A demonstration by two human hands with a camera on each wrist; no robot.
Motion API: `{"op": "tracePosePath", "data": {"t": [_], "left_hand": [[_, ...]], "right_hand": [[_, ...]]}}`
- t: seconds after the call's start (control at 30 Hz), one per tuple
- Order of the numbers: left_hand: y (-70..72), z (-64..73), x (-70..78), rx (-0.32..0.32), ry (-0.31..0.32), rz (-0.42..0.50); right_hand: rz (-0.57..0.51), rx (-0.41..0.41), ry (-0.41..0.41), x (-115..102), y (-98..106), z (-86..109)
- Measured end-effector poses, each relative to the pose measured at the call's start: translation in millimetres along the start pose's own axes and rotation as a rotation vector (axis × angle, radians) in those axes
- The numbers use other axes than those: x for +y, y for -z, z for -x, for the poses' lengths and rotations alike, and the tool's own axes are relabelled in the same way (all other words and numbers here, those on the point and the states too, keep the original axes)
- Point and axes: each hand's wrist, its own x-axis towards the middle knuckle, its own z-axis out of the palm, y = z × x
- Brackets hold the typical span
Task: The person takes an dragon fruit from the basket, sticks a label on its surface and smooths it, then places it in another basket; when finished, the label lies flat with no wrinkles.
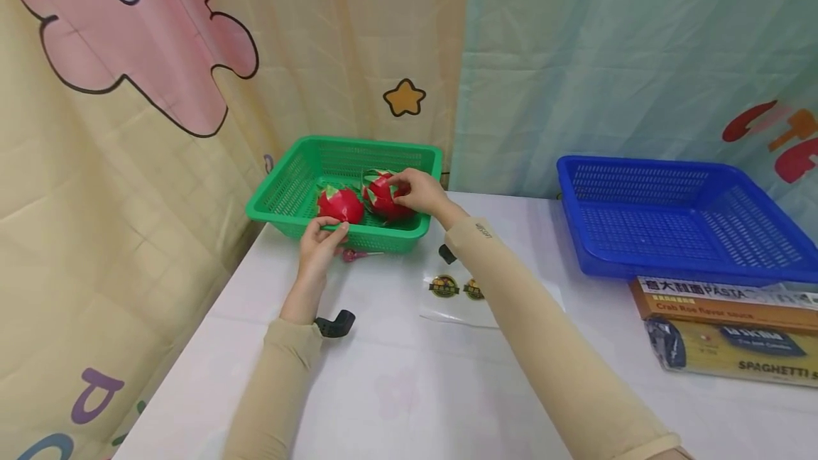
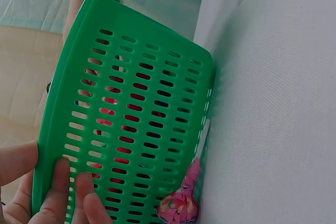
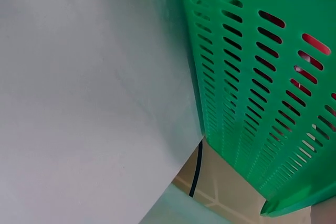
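In the head view, a green plastic basket (image 1: 383, 234) with slotted walls stands at the back left of the table. Two red dragon fruits with green-tipped scales lie inside, a left one (image 1: 343, 206) and a right one (image 1: 377, 194). My left hand (image 1: 315, 250) holds the basket's front rim, its fingers (image 2: 56, 190) against the outer wall in the left wrist view. My right hand (image 1: 423, 194) reaches over the basket's right side and grips the right dragon fruit, covering part of it. A pink-wrapped lollipop (image 2: 178, 207) lies against the basket's foot.
To the right stands a blue basket (image 1: 645, 233). In front of it lie a pasta box (image 1: 722, 307) and a spaghetti pack (image 1: 735, 350). A clear sheet with round stickers (image 1: 444, 286) lies under my right forearm. Curtains (image 1: 530, 77) hang behind the table.
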Motion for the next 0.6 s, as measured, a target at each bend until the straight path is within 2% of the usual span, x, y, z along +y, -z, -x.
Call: {"op": "tracePosePath", "data": {"t": [0.37,0.6], "left_hand": [[1.1,-0.3,0.2,0.004,0.002,-0.014],[0.4,1.4,1.0,0.002,-0.001,-0.008]], "right_hand": [[-0.033,-0.049,-0.001,-3.9,0.8,-1.8],[-0.083,-0.021,0.022,-14.5,11.9,0.9]]}}
